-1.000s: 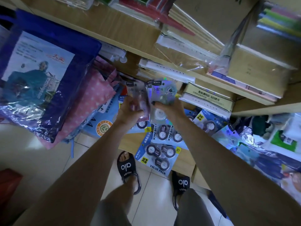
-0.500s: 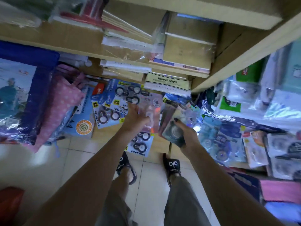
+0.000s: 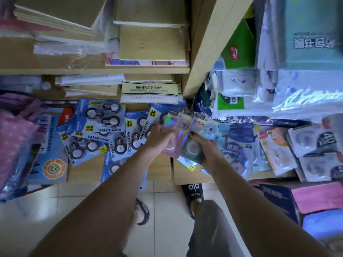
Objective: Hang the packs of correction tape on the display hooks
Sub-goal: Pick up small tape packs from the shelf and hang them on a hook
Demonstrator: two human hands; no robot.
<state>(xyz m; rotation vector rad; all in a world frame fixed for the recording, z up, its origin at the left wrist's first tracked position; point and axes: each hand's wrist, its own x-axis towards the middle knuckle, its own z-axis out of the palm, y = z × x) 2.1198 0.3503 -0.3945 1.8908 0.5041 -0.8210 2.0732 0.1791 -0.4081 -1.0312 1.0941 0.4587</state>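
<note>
My left hand (image 3: 159, 139) grips a pink shiny pack of correction tape (image 3: 173, 138) from its left side. Just to the right, my right hand (image 3: 204, 145) holds a second shiny pack with a dark round tape (image 3: 193, 145), thumb on its front. The two packs overlap in front of the shelf edge. Blue "VALUE PACK" correction tape cards (image 3: 104, 119) hang in overlapping rows to the left. The hooks themselves are hidden behind the cards.
More carded packs (image 3: 239, 147) hang to the right. Stacked notebooks (image 3: 152, 43) fill the wooden shelves above, with a wooden divider (image 3: 206, 52). Pink bags (image 3: 14, 138) hang at left. Boxes (image 3: 278, 197) stand on the tiled floor by my sandalled feet.
My view has swung further right and closer to the display. Both hands have moved together, so the two packs now overlap; each hand keeps its pack.
</note>
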